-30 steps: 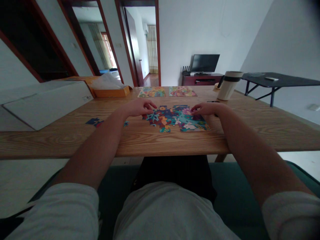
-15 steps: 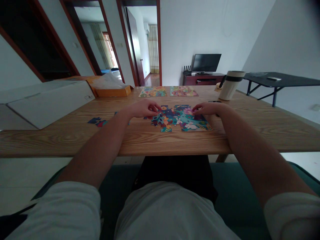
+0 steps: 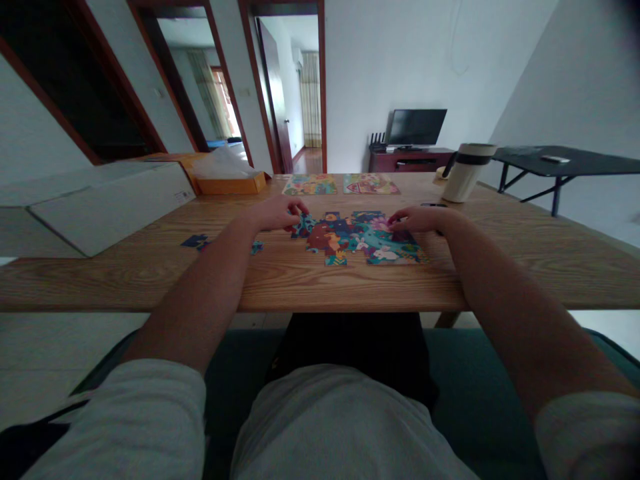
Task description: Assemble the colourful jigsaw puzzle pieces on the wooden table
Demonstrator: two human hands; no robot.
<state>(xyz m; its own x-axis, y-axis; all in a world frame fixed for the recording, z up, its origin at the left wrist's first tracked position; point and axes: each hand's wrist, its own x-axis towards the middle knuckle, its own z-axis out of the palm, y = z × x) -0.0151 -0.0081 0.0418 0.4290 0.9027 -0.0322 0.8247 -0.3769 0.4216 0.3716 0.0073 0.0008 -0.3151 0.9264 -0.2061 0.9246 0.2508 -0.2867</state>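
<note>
A partly joined jigsaw puzzle (image 3: 373, 239) with white rabbits and a pink flower lies flat on the wooden table (image 3: 350, 287). My left hand (image 3: 281, 213) is closed, pinching a teal and dark blue puzzle piece (image 3: 303, 227) just off the puzzle's left edge. Over the upper right of the puzzle, my right hand (image 3: 416, 218) lies with fingers stretched out, touching its surface near the flower. Loose puzzle pieces (image 3: 195, 241) sit to the left, partly behind my left forearm, and another small piece (image 3: 257, 247) is just right of that forearm.
Two picture sheets (image 3: 310, 185) lie at the table's far side. A white box (image 3: 115, 207) and an orange box (image 3: 230, 185) with clear plastic stand left. A cream tumbler (image 3: 467, 175) stands right, with a dark object (image 3: 434, 205) near my right wrist.
My left hand has moved left with the puzzle piece, from over the puzzle to beside it, baring a reddish-brown part. My right hand stays in place. The view has shifted slightly.
</note>
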